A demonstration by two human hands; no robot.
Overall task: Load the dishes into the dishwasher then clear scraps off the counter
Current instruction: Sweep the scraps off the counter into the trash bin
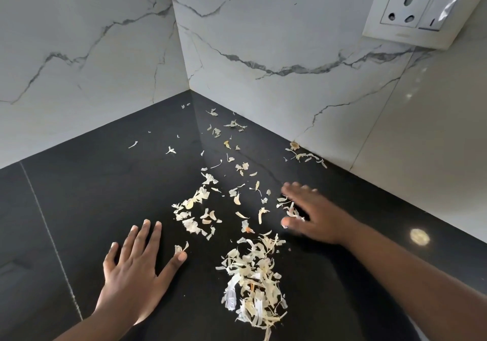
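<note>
From the head camera, pale papery scraps lie scattered over the black counter, from the corner where the marble walls meet down to a thicker pile near the bottom edge. The left hand rests flat on the counter, fingers straight and spread, holding nothing; one scrap lies just beside its thumb. The right hand reaches in from the right with fingers extended over loose scraps, which lie under and to the left of its fingertips. It is blurred, so whether it touches them is unclear. The pile runs roughly toward the viewer and lies between both hands, nearer the right forearm. More scraps sit against the right wall below a socket. No dishwasher or dishes are in view.
</note>
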